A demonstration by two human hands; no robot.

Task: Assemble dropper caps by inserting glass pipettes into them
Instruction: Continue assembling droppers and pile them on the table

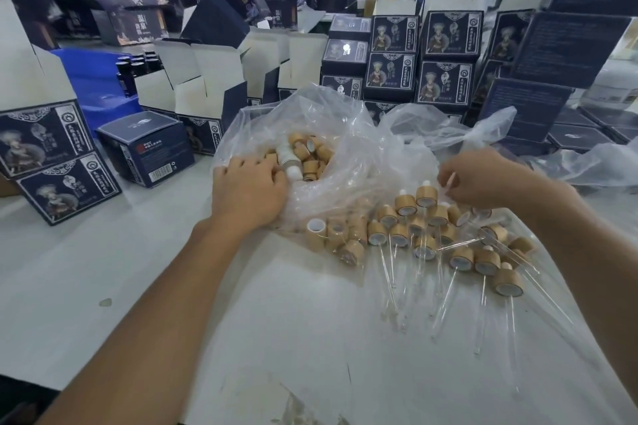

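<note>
- Many dark boxes [448,34] ring the white table [103,269].
- Clear bag [345,134] holds loose caps [310,155].
- Left hand [248,190] reaches into the bag, fingers curled; what they grasp is hidden.
- Right hand [483,179] pinches a pipette [450,181] above assembled droppers [428,235].

Two bare arms come in from the bottom. No sleeves show on them at all. The left hand [248,188] and the right hand [483,179] wear no gloves, rings, or watch. Both wrists are bare too.
</note>
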